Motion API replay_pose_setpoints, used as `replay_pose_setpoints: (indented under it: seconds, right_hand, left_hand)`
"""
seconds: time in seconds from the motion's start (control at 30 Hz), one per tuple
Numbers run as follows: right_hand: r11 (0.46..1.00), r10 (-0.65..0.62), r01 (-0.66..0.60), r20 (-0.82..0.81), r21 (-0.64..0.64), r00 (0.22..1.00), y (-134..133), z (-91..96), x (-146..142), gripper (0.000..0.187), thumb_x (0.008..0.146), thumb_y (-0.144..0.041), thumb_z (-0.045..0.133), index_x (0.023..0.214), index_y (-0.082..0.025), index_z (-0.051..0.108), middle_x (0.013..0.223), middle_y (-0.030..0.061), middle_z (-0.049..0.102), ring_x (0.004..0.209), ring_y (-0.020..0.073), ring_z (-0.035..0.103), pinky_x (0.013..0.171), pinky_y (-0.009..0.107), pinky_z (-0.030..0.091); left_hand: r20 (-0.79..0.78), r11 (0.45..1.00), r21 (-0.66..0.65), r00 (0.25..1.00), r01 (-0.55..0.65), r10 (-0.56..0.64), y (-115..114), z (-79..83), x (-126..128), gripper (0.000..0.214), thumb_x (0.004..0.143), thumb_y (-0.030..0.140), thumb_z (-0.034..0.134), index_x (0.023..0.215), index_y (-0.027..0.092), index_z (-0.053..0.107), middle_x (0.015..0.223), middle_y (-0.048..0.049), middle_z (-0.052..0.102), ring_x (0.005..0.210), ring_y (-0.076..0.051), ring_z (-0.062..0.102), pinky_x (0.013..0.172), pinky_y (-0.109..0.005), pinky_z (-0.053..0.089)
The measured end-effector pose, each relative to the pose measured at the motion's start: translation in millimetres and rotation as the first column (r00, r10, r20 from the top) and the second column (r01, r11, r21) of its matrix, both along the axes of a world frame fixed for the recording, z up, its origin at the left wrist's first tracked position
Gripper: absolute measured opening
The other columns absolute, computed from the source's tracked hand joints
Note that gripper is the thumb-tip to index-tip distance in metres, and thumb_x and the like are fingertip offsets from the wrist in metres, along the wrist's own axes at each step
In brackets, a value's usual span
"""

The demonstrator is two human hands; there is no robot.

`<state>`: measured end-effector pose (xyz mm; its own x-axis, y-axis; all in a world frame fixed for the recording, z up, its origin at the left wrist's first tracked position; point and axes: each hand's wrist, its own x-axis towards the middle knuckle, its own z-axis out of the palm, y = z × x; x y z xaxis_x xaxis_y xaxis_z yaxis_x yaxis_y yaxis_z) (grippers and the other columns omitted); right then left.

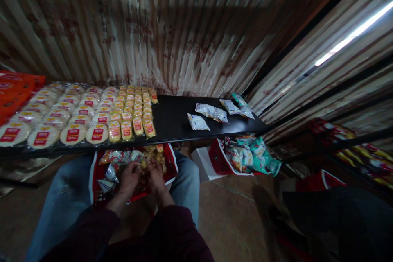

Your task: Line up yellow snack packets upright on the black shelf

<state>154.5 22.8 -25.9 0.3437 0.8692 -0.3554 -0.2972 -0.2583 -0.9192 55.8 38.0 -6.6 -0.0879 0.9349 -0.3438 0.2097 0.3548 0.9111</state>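
A red basket [93, 172] with a white rim sits between my knees, below the shelf. Inside it, both hands are down among small yellow wrapped cakes [161, 159]. My left hand [130, 178] has its fingers curled at the cakes on the left; my right hand [156, 177] is beside it, fingers bent down into them. What either set of fingertips holds is too dim and blurred to tell. White and red snack packets [112, 172] lie at the basket's left side. On the black shelf [170, 116] above stand rows of similar yellow cakes [138, 125].
Round flat packaged breads [73, 133] fill the shelf's left part, beside an orange package [18, 90]. White packets [211, 112] lie toward its right end. Another red basket [219, 157] holds green and white packets. A person's dark-clothed leg [337, 217] is at right.
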Motion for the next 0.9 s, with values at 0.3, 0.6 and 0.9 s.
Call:
replay_pose_setpoints:
  seconds: [0.3,0.6,0.9]
  right_hand:
    - [0.992,-0.085,0.108,-0.282,0.066,0.956,-21,13.6,1,0.050,0.058,-0.029,0.072,0.105,-0.023,0.057,0.080,0.0005,0.067,0.075,0.0188,0.067,0.073,0.032,0.053]
    - [0.993,-0.010,0.019,-0.080,0.118,0.997,-26,28.2,-6,0.043,0.058,-0.029,0.072,0.100,-0.023,0.065,0.089,0.0016,0.069,0.086,0.0192,0.065,0.083,0.033,0.052]
    - [0.956,0.176,-0.141,-0.118,0.256,0.977,-32,37.4,0,0.032,0.067,-0.041,0.070,0.092,-0.022,0.070,0.104,0.0029,0.071,0.103,0.0202,0.063,0.098,0.036,0.046]
  left_hand:
    - [-0.167,0.997,0.043,0.984,0.066,-0.058,-24,27.0,-10,0.019,0.077,0.017,0.051,0.092,0.017,0.062,0.096,-0.0074,0.072,0.090,-0.019,0.069,0.081,-0.028,0.052]
    - [-0.406,0.961,0.183,0.907,0.206,-0.117,-33,22.7,-6,0.042,0.078,0.019,0.054,0.120,0.012,0.055,0.126,-0.0163,0.061,0.117,-0.023,0.058,0.102,-0.034,0.041]
    - [-0.240,0.994,0.023,0.966,0.106,-0.097,-32,47.7,-2,0.030,0.081,0.023,0.051,0.108,0.013,0.061,0.098,-0.0100,0.071,0.093,-0.021,0.067,0.079,-0.028,0.050]
